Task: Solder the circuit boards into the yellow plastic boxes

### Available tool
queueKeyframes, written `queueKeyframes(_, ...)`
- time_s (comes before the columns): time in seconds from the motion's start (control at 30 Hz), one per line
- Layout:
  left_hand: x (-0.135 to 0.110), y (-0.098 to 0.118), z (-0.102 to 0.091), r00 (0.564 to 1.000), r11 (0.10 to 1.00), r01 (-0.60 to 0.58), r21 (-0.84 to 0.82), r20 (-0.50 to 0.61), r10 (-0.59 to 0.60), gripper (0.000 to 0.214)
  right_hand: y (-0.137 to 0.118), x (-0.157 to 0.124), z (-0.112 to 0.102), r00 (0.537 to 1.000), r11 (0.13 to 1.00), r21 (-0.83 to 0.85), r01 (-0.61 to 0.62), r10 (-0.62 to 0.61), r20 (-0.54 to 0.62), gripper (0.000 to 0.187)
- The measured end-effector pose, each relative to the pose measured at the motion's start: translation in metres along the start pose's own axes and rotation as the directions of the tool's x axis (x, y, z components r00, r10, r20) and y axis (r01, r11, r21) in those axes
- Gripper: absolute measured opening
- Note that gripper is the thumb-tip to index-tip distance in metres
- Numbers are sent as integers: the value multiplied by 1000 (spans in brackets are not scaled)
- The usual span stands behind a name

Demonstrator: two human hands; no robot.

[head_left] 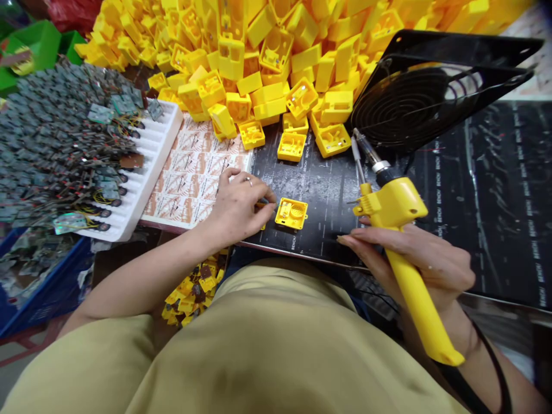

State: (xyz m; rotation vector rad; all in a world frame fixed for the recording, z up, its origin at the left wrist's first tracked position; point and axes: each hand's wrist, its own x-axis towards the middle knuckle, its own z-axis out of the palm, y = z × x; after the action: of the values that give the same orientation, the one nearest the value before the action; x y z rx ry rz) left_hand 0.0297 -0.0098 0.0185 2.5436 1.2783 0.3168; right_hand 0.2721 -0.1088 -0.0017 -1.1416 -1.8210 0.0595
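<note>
My right hand is wrapped round the handle of a yellow soldering gun, its metal tip pointing up and away toward the black fan. My left hand rests on the black mat with fingers curled, pinching something small and partly hidden at its fingertips. Right beside those fingertips lies a single open yellow plastic housing, hollow side up, between my two hands.
A big heap of yellow housings fills the back of the bench. A black fan leans at right. A white tray piled with wired circuit boards sits at left. Finished yellow parts lie below the bench edge.
</note>
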Motion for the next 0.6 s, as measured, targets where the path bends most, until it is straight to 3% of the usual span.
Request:
queueKeyframes(0.17,-3,-6,-6,999,997,32,-69,14,-31,18,3,-2,-5,999,999,-24,22,-21,32,29)
queueKeyframes(0.3,-3,-7,-5,991,995,24,93,-130,-12,30,1,2,-1,999,999,-6,52,-52,13,25)
queueKeyframes(0.4,-2,-6,1,992,990,-5,143,-125,23,30,-2,6,3,997,998,3,68,-68,21,24)
queueKeyframes(0.6,-3,-8,0,999,989,-13,-145,-52,6,12,-1,7,3,996,997,-5,77,-77,41,23)
